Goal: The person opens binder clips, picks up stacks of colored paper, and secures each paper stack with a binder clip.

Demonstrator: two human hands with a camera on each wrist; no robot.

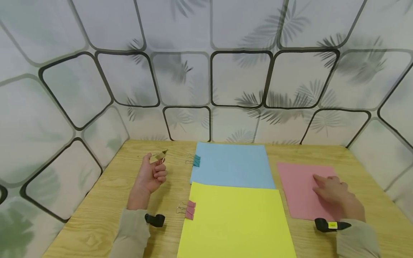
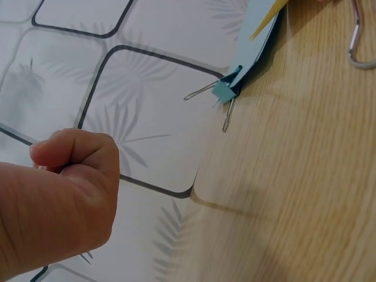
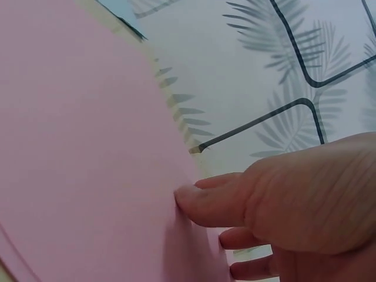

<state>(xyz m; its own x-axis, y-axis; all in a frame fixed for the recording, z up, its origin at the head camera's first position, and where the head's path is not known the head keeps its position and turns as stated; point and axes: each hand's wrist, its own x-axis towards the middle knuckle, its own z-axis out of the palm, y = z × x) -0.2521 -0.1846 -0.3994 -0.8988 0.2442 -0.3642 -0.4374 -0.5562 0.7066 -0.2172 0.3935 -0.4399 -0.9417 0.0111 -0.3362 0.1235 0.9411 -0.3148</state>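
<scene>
L hand (image 1: 152,176) pinches the gold metal binder clip (image 1: 160,154) left of the light-blue paper stack (image 1: 232,165), R hand (image 1: 333,193) pinches the pink paper stack (image 1: 298,190) at far R, so pref. keep sheet edges flush & clip square w/ them.

Head view: the yellow sheet (image 1: 238,225) is cut by the lower edge; whether the blue sheet (image 1: 233,165) continues beneath it cannot be told; the right hand (image 1: 335,195) conceals part of the pink sheet (image 1: 297,197); the gold clip (image 1: 160,155), partly masked by the left hand (image 1: 152,177), is too small for detail. Left wrist view: a wire loop (image 2: 353,51) is cropped at right. Right wrist view: the pink sheet, at left.
</scene>
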